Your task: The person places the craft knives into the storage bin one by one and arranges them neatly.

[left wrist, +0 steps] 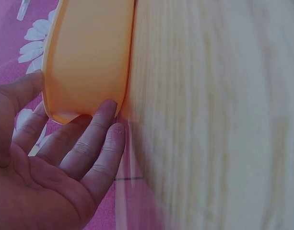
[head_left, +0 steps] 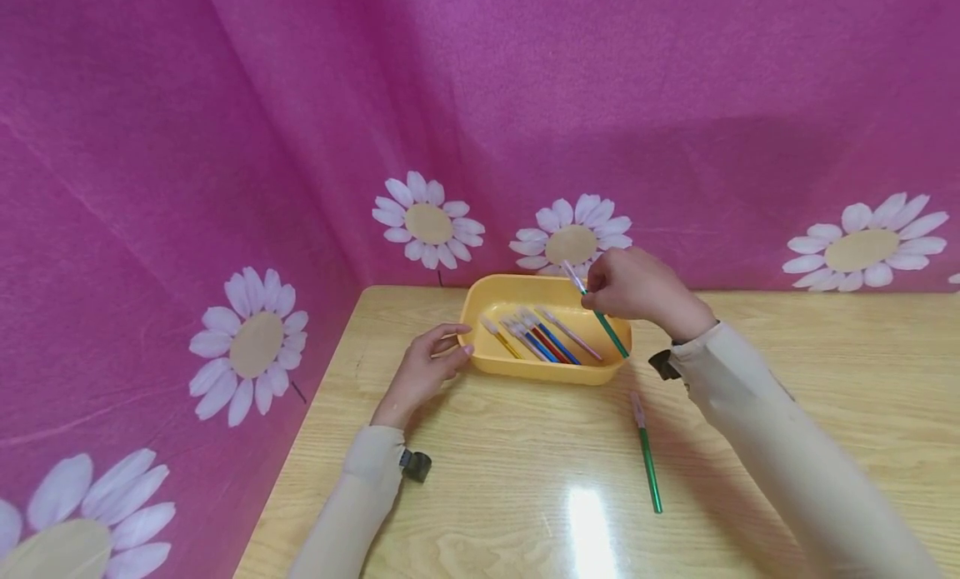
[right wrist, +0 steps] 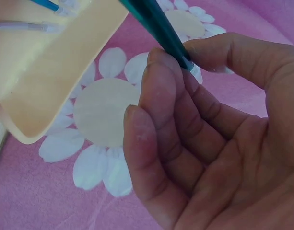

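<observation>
My right hand point(head_left: 637, 287) pinches a green pen-like stick with a clear cap point(head_left: 607, 327) above the right end of a yellow plastic tray point(head_left: 540, 371). The stick slants, cap end up and to the left. In the right wrist view, thumb and fingertips meet on its dark green barrel point(right wrist: 156, 28). At the tray's left end, my left hand point(head_left: 420, 371) holds the rim and wall with thumb and fingers; some fingertips are hidden behind the tray in the left wrist view. Several capped pens point(head_left: 543, 337) in yellow, blue, red and pink lie inside the tray.
Another green capped pen point(head_left: 649, 466) lies on the wooden table point(head_left: 480, 496), in front of the tray's right end. A pink cloth with white flowers point(head_left: 675, 104) rises close behind the tray and along the table's left edge.
</observation>
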A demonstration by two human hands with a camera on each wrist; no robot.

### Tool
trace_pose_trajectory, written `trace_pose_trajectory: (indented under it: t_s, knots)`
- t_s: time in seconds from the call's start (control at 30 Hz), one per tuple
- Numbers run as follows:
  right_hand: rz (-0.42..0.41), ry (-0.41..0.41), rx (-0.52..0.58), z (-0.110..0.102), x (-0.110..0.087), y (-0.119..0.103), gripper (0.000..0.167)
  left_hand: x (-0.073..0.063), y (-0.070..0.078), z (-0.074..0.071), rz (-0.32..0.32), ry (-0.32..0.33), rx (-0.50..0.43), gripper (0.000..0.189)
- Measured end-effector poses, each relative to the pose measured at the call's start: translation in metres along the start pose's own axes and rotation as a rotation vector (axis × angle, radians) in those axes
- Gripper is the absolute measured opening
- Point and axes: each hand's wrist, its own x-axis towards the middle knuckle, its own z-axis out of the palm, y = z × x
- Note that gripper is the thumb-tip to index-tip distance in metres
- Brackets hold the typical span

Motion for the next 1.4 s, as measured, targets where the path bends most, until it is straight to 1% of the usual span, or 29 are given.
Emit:
trace_pose_trajectory:
  t_s: [0.17,0.27,0.4,0.5,0.63,0.77,0.9,1.07,1.17,1.23,1.4]
  knots:
    - [-0.018,-0.008,0.001,0.001,0.012,-0.001,0.022,-0.002,0.0,0.0,-0.017,0.005,0.004,0.041]
    - [-0.034,-0.011,-0.012,0.001,0.02,-0.003,0.023,-0.002,0.0,0.0,-0.016,0.003,0.004,0.042]
    - [-0.031,-0.024,-0.019,0.004,0.029,-0.004,0.028,-0.001,0.001,-0.001,-0.015,-0.001,-0.001,0.043]
    - [-0.015,-0.035,-0.01,0.007,0.035,-0.004,0.033,-0.001,0.002,0.0,-0.019,-0.005,-0.006,0.043]
    - [0.004,-0.053,-0.006,0.01,0.043,-0.006,0.028,-0.001,0.002,0.0,-0.019,-0.008,-0.01,0.043]
    - [0.017,-0.077,0.004,0.015,0.052,-0.007,0.027,-0.001,0.002,0.0,-0.022,-0.009,-0.008,0.042]
    - [0.011,-0.116,0.029,0.02,0.06,-0.008,0.03,-0.001,0.002,0.0,-0.021,-0.008,-0.006,0.042]
    - [0.034,-0.165,0.035,0.025,0.069,-0.008,0.028,-0.001,0.003,0.0,-0.014,-0.005,-0.007,0.042]
    - [0.047,-0.189,0.064,0.027,0.072,-0.009,0.03,-0.001,0.003,0.0,-0.012,-0.003,-0.004,0.042]
    - [0.071,-0.211,0.095,0.029,0.074,-0.009,0.03,0.0,0.003,0.0,-0.016,-0.003,-0.006,0.042]
    - [0.114,-0.241,0.144,0.034,0.079,-0.008,0.023,-0.001,0.003,0.0,-0.024,0.004,-0.007,0.042]
